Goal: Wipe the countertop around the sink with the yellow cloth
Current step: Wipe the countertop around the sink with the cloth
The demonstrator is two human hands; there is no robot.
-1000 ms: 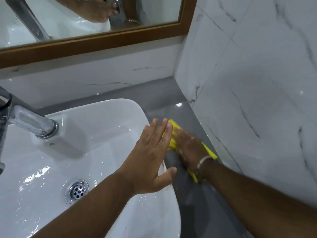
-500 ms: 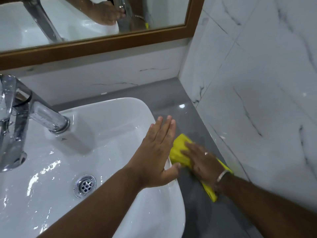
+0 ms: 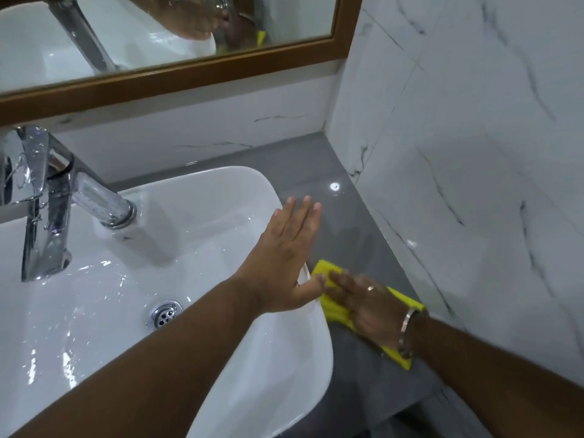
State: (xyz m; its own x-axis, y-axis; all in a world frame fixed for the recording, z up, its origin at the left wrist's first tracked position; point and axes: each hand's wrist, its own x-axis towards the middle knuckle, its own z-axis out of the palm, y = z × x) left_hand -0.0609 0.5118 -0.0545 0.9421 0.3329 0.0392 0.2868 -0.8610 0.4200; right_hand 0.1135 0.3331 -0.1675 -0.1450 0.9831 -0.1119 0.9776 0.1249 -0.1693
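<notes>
Yellow cloth (image 3: 334, 312) has moved along the grey worktop (image 3: 331, 216) toward its front edge since a second ago, just beside the sink (image 3: 325, 358). Right hand (image 3: 369, 308) presses flat on it, fingers straight. The folded cloth shows beyond fingertips and wrist. Left hand (image 3: 284, 257) is flat, fingers together, over the sink's rim.

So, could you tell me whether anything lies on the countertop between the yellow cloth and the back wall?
Nothing visible does: the countertop ahead of the yellow cloth shows only light reflections. The left hand is open beside it, at the sink rim.
</notes>
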